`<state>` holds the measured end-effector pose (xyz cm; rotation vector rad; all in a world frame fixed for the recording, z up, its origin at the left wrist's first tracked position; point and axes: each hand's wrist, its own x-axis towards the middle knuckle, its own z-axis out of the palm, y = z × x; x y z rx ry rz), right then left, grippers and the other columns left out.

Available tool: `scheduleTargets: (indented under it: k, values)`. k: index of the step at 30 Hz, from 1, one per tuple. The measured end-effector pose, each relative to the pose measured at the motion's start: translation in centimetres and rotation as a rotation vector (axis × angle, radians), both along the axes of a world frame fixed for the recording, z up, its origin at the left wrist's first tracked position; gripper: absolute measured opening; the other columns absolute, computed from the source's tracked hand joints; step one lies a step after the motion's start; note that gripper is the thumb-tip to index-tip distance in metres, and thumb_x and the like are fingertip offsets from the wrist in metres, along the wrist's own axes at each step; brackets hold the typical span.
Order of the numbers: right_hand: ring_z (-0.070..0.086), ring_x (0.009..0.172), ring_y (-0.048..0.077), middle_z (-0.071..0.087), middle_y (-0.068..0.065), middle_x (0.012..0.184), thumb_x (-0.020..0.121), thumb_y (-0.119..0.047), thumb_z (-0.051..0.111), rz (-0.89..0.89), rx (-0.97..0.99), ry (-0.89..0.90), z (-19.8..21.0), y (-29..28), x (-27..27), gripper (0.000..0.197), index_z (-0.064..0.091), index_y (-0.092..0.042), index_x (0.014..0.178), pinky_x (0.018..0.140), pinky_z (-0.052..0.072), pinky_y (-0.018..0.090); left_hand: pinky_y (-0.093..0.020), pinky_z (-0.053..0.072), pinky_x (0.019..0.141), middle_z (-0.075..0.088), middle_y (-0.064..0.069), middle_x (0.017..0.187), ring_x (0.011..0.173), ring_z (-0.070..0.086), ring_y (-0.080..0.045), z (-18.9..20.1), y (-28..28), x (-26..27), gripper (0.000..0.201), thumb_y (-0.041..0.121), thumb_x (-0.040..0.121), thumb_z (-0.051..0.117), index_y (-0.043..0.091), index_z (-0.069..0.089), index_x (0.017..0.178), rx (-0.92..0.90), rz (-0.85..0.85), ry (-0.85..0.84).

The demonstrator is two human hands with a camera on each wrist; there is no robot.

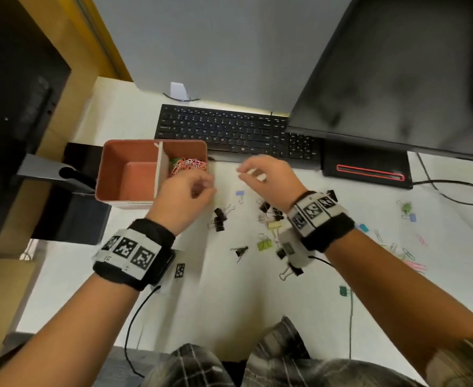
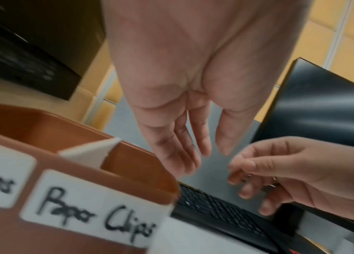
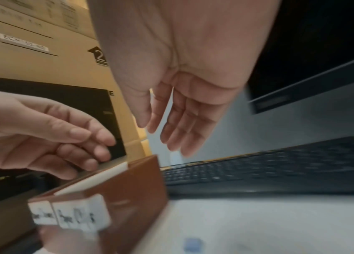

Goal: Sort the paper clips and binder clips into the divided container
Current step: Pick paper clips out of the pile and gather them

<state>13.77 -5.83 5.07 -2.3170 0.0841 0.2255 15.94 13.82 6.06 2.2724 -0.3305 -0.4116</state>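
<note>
While wrist views show both hands relaxed, head view shows paper clips.

container: terracotta brown, white divider
paper clips: pink, green — mixed pastel
binder clips: mostly black — some yellow-green, blue, teal
keyboard: black
table: white
wristbands: black, black-and-white square markers

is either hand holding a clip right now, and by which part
Left hand: nothing visible in it. Right hand: cannot tell; a thin glint shows between its curled fingers, too blurred to name.
</note>
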Motion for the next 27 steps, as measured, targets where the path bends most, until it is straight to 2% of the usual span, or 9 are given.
scheduleTargets:
  k: [3,8,13,16,19,21,23,25,27]
  values:
    - [0.057,0.079,0.002,0.063,-0.006,0.102,0.089,-0.027,0.058,-0.153,-0.097,0.051,-1.3,-6.7,-5.2,0.015,0.066,-0.022,0.101,0.07,0.048,0.017,-0.025,0.051,0.074,0.064,0.0,0.096,0.079,0.063,-0.013,-0.7,-3.4,-1.6,0.018,0.02,0.086,0.06,0.017,0.063,0.104,-0.028,-0.141,0.039]
    - [0.058,0.074,0.02,0.061,0.007,0.101,0.084,-0.015,0.065,-0.469,-0.239,0.141,-3.6,-18.2,-15.2,0.02,0.066,-0.018,0.103,0.078,0.052,0.036,-0.012,0.042,0.062,0.062,0.005,0.086,0.072,0.058,-0.01,-1.8,-11.1,-5.0,0.018,0.02,0.087,0.058,0.019,0.061,0.104,-0.03,-0.31,0.079]
    - [0.056,0.082,0.022,0.055,0.008,0.104,0.079,-0.014,0.07,-0.644,-0.293,0.273,-5.5,-25.8,-23.8,0.036,0.06,-0.018,0.113,0.087,0.05,0.041,-0.011,0.04,0.064,0.062,0.006,0.087,0.074,0.057,-0.01,-3.8,-19.8,-9.9,0.018,0.021,0.087,0.058,0.02,0.06,0.104,0.034,-0.488,0.179]
    - [0.054,0.096,0.023,0.052,0.007,0.112,0.076,-0.023,0.073,-0.654,-0.255,0.377,-6.8,-28.3,-26.9,0.046,0.054,-0.024,0.118,0.09,0.048,0.041,-0.011,0.037,0.061,0.063,0.002,0.093,0.072,0.055,-0.01,-5.5,-24.2,-13.1,0.013,0.018,0.084,0.06,0.021,0.06,0.097,0.076,-0.532,0.193]
    - [0.05,0.106,0.028,0.047,0.008,0.116,0.07,-0.024,0.078,-0.603,-0.151,0.421,-8.0,-29.9,-28.3,0.061,0.05,-0.026,0.124,0.095,0.047,0.045,-0.018,0.041,0.076,0.059,-0.004,0.113,0.086,0.057,-0.015,-7.2,-27.8,-15.5,0.034,0.021,0.083,0.064,0.015,0.056,0.115,0.169,-0.512,0.217]
    - [0.047,0.11,0.029,0.043,0.007,0.117,0.066,-0.025,0.08,-0.554,-0.104,0.434,-8.7,-30.4,-28.5,0.07,0.047,-0.027,0.127,0.099,0.044,0.045,-0.026,0.042,0.092,0.047,-0.007,0.129,0.107,0.053,-0.021,-8.1,-29.6,-16.7,0.053,0.023,0.082,0.065,0.015,0.044,0.13,0.224,-0.535,0.212]
    - [0.047,0.11,0.029,0.041,0.007,0.119,0.066,-0.023,0.08,-0.502,-0.094,0.414,-9.4,-30.6,-28.3,0.072,0.046,-0.027,0.129,0.102,0.042,0.045,-0.031,0.032,0.107,0.033,-0.007,0.142,0.127,0.038,-0.023,-8.7,-30.8,-17.4,0.069,0.021,0.08,0.067,0.017,0.032,0.139,0.274,-0.581,0.182]
    - [0.048,0.106,0.026,0.041,0.007,0.118,0.068,-0.016,0.079,-0.459,-0.079,0.368,-9.7,-30.8,-27.9,0.068,0.048,-0.022,0.128,0.101,0.041,0.041,-0.03,0.023,0.111,0.022,-0.005,0.148,0.135,0.027,-0.023,-9.2,-31.8,-17.6,0.079,0.018,0.079,0.069,0.02,0.023,0.143,0.31,-0.607,0.117]
    - [0.049,0.096,0.02,0.043,0.005,0.112,0.07,-0.01,0.077,-0.457,-0.029,0.308,-9.6,-31.2,-27.4,0.059,0.053,-0.018,0.124,0.092,0.043,0.029,-0.03,0.022,0.112,0.014,-0.003,0.151,0.136,0.024,-0.023,-9.7,-32.5,-17.4,0.087,0.017,0.077,0.071,0.022,0.017,0.145,0.34,-0.627,0.03]
